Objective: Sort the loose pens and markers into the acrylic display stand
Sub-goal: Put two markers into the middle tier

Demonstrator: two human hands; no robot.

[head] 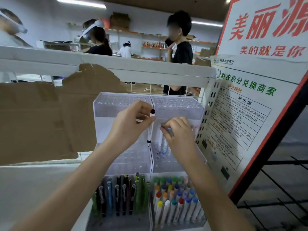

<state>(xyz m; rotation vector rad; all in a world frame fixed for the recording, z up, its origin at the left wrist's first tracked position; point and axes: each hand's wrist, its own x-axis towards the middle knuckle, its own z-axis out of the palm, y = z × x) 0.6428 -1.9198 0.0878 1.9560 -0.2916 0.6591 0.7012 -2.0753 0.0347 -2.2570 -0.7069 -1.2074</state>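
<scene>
Capped markers (176, 200) and clipped pens (116, 197) stand upright in the lowest tier of the acrylic display stand (180, 107), markers right of its centre divider, pens left; left hand (131, 125) pinches a white pen (150, 129) with black end cap, held near-vertical, tip down, at the divider above the middle tier; right hand (178, 132), fingers curled, grips white markers (164, 144) seated in the middle tier's right half.
</scene>
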